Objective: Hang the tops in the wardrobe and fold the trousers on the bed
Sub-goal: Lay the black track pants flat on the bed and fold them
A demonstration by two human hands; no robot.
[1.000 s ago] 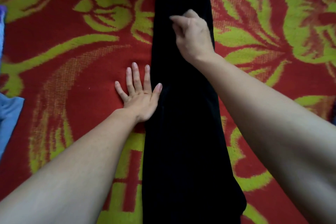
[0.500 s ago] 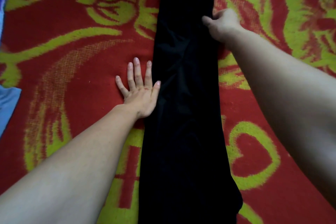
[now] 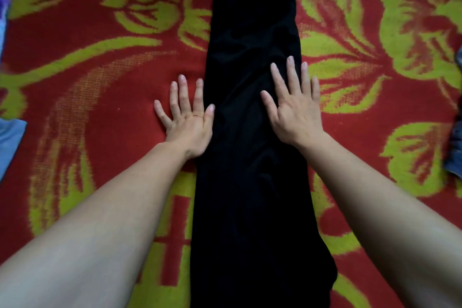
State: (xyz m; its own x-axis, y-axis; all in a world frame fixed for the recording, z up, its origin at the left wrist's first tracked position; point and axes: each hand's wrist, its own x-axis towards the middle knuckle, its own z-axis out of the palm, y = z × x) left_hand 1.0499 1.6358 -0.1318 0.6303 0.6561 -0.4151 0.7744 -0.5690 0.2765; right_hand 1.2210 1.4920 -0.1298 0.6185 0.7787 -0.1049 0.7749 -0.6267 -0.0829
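Black trousers (image 3: 250, 182) lie stretched in one long strip down the middle of the bed, running away from me. My left hand (image 3: 187, 120) lies flat with spread fingers on the bed cover, its thumb side against the trousers' left edge. My right hand (image 3: 295, 107) presses flat on the trousers near their right edge, fingers straight and spread. Neither hand grips anything.
The bed cover (image 3: 100, 107) is red with a yellow-green flower pattern. A blue garment (image 3: 10, 142) lies at the left edge. A dark denim-like garment (image 3: 453, 152) shows at the right edge.
My right hand came back from the far right edge of the trousers, where it was curled on the fabric, and now lies flat nearer to me. The left hand stayed put.
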